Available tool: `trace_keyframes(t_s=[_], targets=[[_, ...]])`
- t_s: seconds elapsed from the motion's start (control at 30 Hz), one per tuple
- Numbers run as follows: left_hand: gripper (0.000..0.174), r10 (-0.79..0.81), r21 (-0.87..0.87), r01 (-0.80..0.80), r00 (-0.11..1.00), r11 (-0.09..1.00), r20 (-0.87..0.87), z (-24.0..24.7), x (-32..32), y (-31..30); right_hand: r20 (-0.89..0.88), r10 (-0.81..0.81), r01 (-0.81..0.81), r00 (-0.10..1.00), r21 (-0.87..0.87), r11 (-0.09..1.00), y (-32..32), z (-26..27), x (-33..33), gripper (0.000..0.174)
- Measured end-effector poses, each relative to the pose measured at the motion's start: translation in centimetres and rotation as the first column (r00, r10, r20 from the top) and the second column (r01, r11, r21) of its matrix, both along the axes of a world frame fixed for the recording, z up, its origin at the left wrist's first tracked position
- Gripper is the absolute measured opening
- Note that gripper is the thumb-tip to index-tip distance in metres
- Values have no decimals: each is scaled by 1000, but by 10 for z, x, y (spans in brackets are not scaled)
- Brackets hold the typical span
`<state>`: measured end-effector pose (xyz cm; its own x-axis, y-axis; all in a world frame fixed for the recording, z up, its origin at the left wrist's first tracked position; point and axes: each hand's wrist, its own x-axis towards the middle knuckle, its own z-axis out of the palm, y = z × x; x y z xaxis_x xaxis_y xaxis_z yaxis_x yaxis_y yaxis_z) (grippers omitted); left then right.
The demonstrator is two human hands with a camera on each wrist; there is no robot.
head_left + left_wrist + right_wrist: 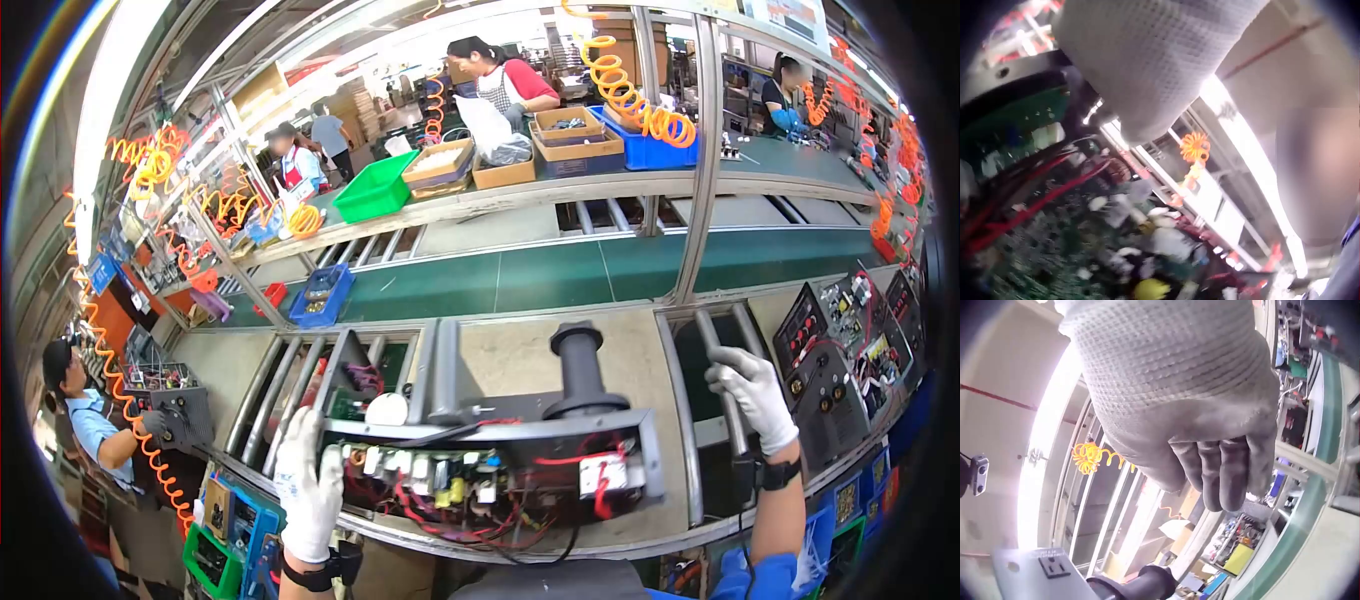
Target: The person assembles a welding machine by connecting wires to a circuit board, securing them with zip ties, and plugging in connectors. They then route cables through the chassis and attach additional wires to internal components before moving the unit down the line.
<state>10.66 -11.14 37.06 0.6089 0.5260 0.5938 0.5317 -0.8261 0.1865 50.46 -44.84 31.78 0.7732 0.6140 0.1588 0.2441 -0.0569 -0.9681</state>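
An opened metal equipment housing (500, 430) lies in front of me, its circuit board, white connectors and red wires exposed along the near side. My white-gloved left hand (308, 485) grips its left end, with the thumb on the near side and the fingers over the edge. In the left wrist view the glove (1147, 62) is close above the board's wires and parts. A black spool-like part (577, 365) stands up from the housing's far side. My gloved right hand (757, 400) is in the air to the right, fingers loosely bent and holding nothing.
Metal rollers (272, 400) cross the bench on the left. Beyond runs a green conveyor belt (520, 280) with a blue bin (322, 297). More opened units (850, 360) stand at the right. A person (90, 400) works at the left, and an orange coiled hose (130, 420) hangs there.
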Motion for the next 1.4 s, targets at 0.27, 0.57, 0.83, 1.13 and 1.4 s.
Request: trace_keyframes(t_s=[0.27, 0.57, 0.83, 1.13, 1.4], targets=[[48, 157, -67, -160, 986, 985, -54, 2, 7, -7, 4, 480, -477, 877, -104, 872, 148, -34, 75, 33], [59, 305, -77, -324, 933, 943, -193, 8, 10, -6, -7, 946, -935, 325, -155, 320, 267, -104, 56, 36], [73, 308, -159, -327, 942, 932, -131, 7, 16, -7, -382, 876, -946, -295, -12, -324, 304, -92, 2, 49], [53, 295, -86, -313, 940, 946, -174, 10, 18, -8, -562, 725, -904, -397, 105, -414, 290, -83, -27, 27], [55, 251, -25, -257, 959, 966, -132, 7, 17, -9, -380, 849, -874, 368, 169, 455, 316, -55, 45, 30]])
